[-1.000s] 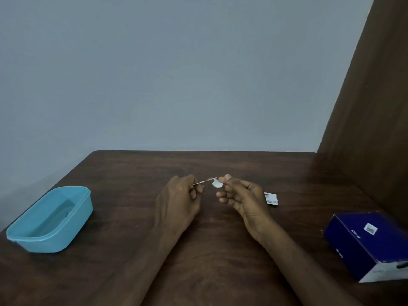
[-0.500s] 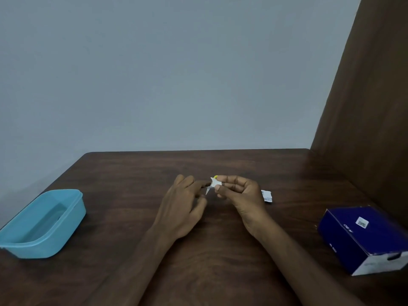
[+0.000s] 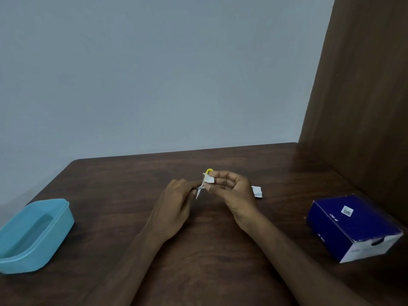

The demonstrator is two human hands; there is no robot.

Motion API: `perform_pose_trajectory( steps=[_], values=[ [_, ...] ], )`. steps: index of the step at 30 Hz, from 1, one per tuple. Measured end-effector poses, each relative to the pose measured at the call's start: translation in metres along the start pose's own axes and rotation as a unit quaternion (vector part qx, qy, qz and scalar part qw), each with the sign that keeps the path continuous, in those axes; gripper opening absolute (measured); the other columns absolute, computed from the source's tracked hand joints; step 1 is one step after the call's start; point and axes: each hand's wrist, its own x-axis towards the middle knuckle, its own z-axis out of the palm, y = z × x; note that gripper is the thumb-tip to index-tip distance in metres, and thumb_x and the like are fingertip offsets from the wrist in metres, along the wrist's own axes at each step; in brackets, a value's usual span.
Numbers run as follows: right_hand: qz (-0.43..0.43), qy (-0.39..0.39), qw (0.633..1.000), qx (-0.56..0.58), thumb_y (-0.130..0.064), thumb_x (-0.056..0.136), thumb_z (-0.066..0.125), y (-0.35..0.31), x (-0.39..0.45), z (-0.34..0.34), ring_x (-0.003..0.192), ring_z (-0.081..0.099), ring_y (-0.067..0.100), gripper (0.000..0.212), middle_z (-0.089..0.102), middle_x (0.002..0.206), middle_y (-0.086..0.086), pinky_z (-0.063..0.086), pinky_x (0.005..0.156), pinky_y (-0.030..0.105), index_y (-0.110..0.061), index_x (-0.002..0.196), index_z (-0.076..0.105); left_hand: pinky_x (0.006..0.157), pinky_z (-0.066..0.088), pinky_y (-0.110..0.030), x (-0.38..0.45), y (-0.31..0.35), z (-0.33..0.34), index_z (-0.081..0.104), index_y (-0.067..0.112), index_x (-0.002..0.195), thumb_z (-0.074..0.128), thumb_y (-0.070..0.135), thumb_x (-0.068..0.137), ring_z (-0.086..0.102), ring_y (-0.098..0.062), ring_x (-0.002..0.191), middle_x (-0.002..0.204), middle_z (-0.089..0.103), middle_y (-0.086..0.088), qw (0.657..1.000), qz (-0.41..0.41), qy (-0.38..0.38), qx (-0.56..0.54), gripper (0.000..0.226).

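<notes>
Above the middle of the dark wooden table, my right hand pinches a small white item with a yellow end between thumb and fingertips. It stands nearly upright, with a thin white strip hanging down from it. My left hand is just to its left, and its fingertips pinch the lower part of that strip. What the item is, I cannot make out.
A torn white wrapper lies on the table just behind my right hand. A light blue plastic tub stands at the left edge. A dark blue cardboard box rests at the right, beside a brown wooden panel.
The small item has turned from lying across between my hands to nearly upright, and its yellow end now shows. My left hand has dropped lower, and the view has shifted right.
</notes>
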Motion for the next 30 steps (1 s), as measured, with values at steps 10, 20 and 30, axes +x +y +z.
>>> perform_pose_trajectory(
  steps=[10,20,30],
  values=[
    [-0.043,-0.04,0.998,-0.021,0.002,0.083,0.087,0.0,-0.001,0.004,0.095,0.078,0.015,0.028,0.084,0.099,0.005,0.059,0.087,0.023,-0.013,0.106,0.08,0.071,0.043,-0.019,-0.003,-0.001,-0.007,0.073,0.032,0.096,0.056,0.021,0.111,0.064,-0.003,0.077,0.094,0.073,0.015,0.979,-0.107,-0.033,-0.17,0.025],
    [-0.042,-0.029,0.999,-0.012,0.0,0.084,0.086,0.004,0.003,0.001,0.097,0.078,0.03,0.021,0.083,0.097,0.009,0.06,0.088,0.033,-0.014,0.098,0.081,0.065,0.04,-0.037,0.0,-0.005,-0.007,0.078,0.021,0.109,0.055,0.035,0.106,0.047,-0.016,0.067,0.082,0.066,-0.01,0.939,-0.129,-0.056,-0.313,0.027],
    [-0.174,0.076,0.97,-0.152,-0.009,0.09,0.084,-0.004,0.003,-0.009,0.082,0.079,0.009,0.011,0.082,0.083,-0.009,0.066,0.081,0.034,-0.019,0.094,0.083,0.062,0.048,-0.031,0.002,-0.009,-0.002,0.076,0.015,0.091,0.071,0.018,0.103,0.062,-0.014,0.063,0.08,0.076,-0.002,0.915,-0.206,-0.027,-0.345,0.013]
  ],
)
